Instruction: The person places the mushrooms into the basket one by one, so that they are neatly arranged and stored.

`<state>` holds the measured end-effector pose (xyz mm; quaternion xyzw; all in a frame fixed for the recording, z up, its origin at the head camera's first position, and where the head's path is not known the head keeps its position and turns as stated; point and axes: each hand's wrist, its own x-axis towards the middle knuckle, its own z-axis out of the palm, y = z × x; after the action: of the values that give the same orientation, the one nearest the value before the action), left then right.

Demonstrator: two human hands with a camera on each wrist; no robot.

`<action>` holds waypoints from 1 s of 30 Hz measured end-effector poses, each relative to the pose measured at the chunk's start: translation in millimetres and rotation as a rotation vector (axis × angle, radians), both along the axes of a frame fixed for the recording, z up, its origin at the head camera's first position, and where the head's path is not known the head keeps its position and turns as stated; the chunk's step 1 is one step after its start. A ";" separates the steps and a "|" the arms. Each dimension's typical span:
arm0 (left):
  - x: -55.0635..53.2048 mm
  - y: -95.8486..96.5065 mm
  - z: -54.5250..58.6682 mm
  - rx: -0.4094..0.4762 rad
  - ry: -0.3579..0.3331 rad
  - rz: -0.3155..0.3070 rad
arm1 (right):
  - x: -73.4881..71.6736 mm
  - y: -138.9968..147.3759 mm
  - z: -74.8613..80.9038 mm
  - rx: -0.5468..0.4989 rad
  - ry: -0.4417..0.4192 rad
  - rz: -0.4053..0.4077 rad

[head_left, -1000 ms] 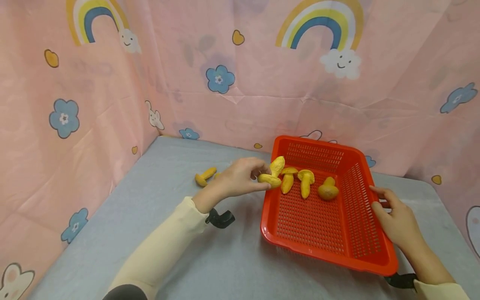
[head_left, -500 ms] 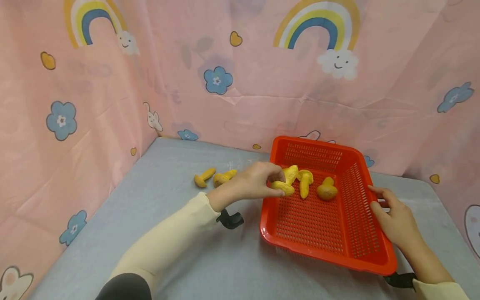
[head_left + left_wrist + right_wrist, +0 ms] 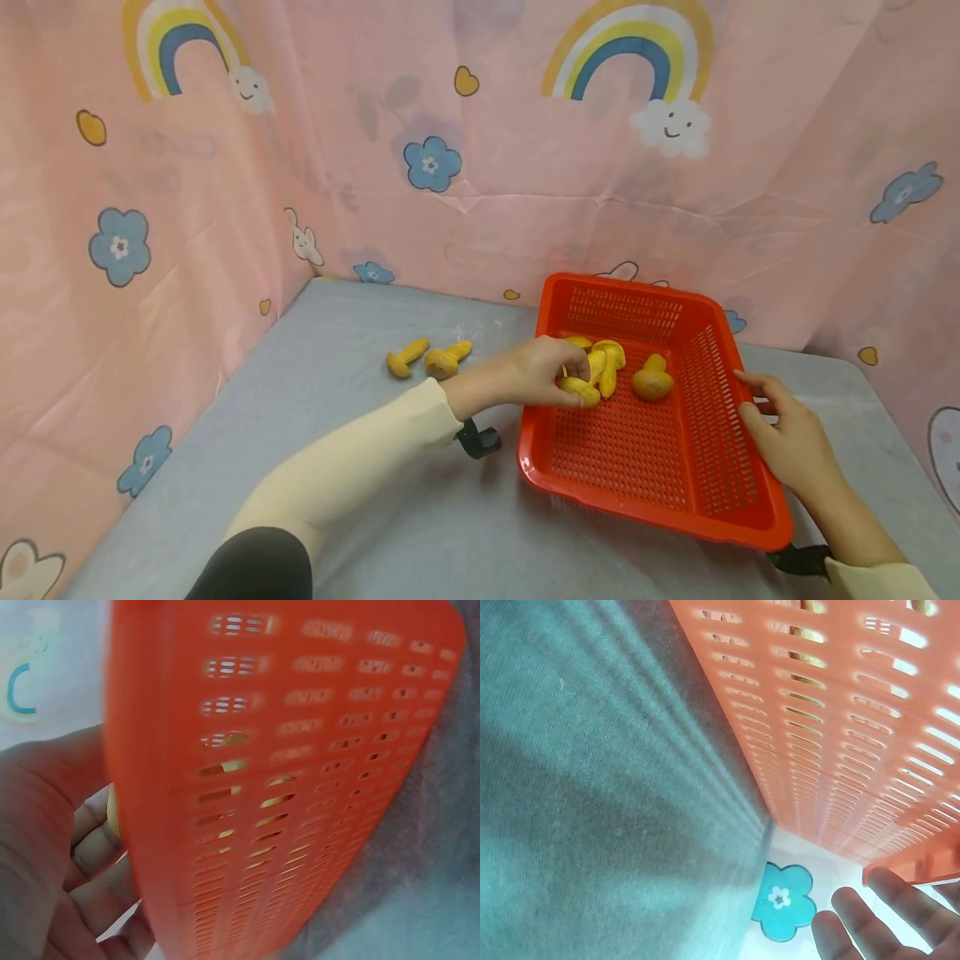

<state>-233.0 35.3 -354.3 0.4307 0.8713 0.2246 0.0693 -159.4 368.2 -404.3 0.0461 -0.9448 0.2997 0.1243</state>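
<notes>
My left hand [image 3: 543,371] reaches over the left rim of a red plastic basket [image 3: 618,467] and pinches a yellow mushroom [image 3: 581,390], cap toward me, low inside it. Right beside that mushroom lie a pale-stemmed mushroom [image 3: 611,367] and another, mostly hidden behind my fingers. A browner mushroom [image 3: 652,379] sits farther right on the basket floor. At the basket's right rim, my right hand [image 3: 795,442] grips the edge between thumb and fingers. The left wrist view shows the basket's slotted wall [image 3: 255,787] hiding most of the held mushroom.
Two more mushrooms, one slim [image 3: 407,357] and one thicker [image 3: 447,360], lie on the grey-blue table cloth [image 3: 420,517] left of the basket. A pink patterned curtain [image 3: 480,225] hangs behind and at the left.
My left hand has moved right and down into the basket with its mushroom, from above the left rim. The thicker mushroom on the table has come into view. My right hand stays at the rim.
</notes>
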 end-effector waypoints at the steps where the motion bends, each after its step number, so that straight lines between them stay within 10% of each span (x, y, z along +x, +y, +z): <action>1: -0.1 1.3 -0.5 -0.013 -0.001 -0.001 | 0.1 -0.1 0.1 0.001 -0.001 -0.001; 30: 2.0 25.6 -16.4 -0.360 0.081 0.035 | -3.3 5.0 -3.3 0.012 0.010 -0.002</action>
<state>-231.0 60.9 -370.7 0.4049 0.9069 0.0488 0.1061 -162.6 373.2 -407.6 0.0476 -0.9460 0.2934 0.1291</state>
